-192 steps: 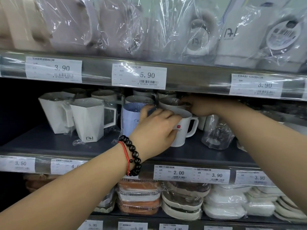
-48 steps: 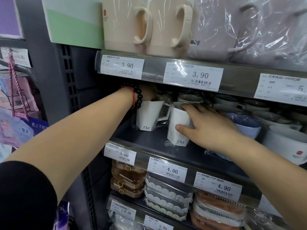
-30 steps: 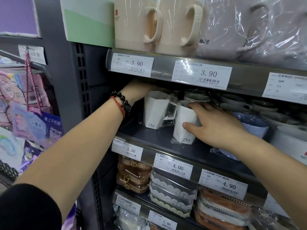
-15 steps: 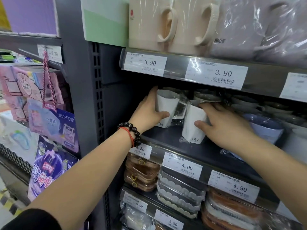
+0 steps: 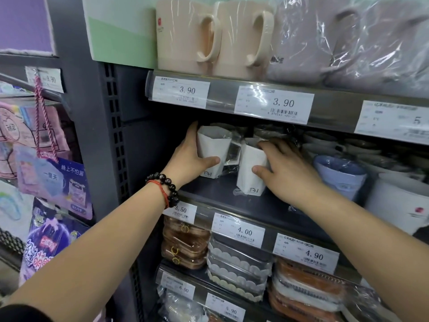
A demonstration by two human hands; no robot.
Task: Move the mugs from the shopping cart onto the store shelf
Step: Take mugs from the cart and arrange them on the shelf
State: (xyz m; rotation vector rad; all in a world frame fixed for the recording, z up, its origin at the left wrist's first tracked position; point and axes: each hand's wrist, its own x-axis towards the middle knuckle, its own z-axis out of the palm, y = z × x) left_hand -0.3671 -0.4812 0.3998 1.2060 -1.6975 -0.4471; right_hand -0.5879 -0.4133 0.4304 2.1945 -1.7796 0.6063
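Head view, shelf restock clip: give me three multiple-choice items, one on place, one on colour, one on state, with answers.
1. Where is the blue mug?
A. right of both white mugs
B. on the top shelf
C. between the white mugs

2. What colour is the bead bracelet?
A. white
B. dark
C. yellow

3. What is the left hand doing?
A. hanging free
B. gripping a price tag
C. gripping the left white mug

Answers:
A, it stands beyond the right hand and the right white mug.
B, dark beads beside a red cord.
C, thumb and fingers wrap it.
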